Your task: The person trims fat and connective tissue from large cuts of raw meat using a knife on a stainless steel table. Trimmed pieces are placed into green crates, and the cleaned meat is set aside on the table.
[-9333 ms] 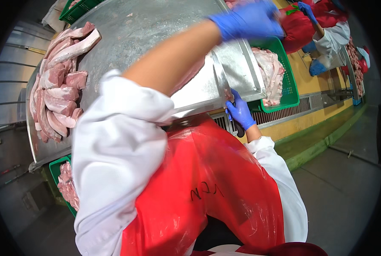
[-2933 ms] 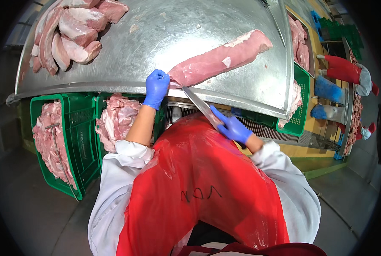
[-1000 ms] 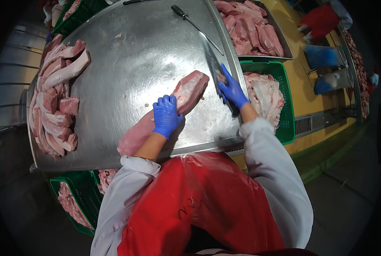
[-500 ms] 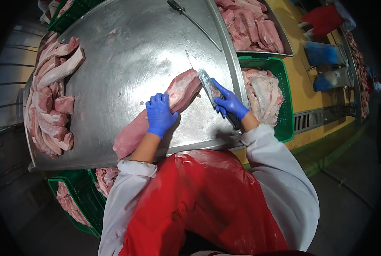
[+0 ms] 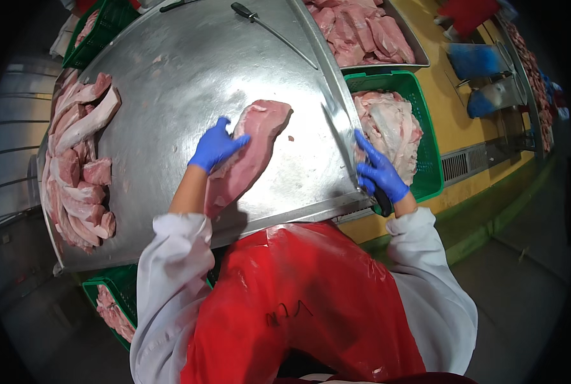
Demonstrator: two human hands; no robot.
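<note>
A long slab of pink pork point(image 5: 247, 153) lies on the steel table point(image 5: 189, 70) in front of me. My left hand point(image 5: 216, 144), in a blue glove, rests flat on the slab's left edge with fingers spread. My right hand point(image 5: 379, 174), also gloved blue, grips the black handle of a knife point(image 5: 345, 133) at the table's right edge. The blade points away from me and stands apart from the slab, near the green crate.
Several pork cuts point(image 5: 74, 166) are piled along the table's left side. A sharpening steel point(image 5: 269, 24) lies at the far edge. A green crate point(image 5: 394, 121) of trimmings stands right, a metal tray of meat point(image 5: 362, 32) beyond it, another green crate point(image 5: 109, 307) below left.
My right hand has drawn the knife off the slab to the table's right edge. My left hand stays on the meat.
</note>
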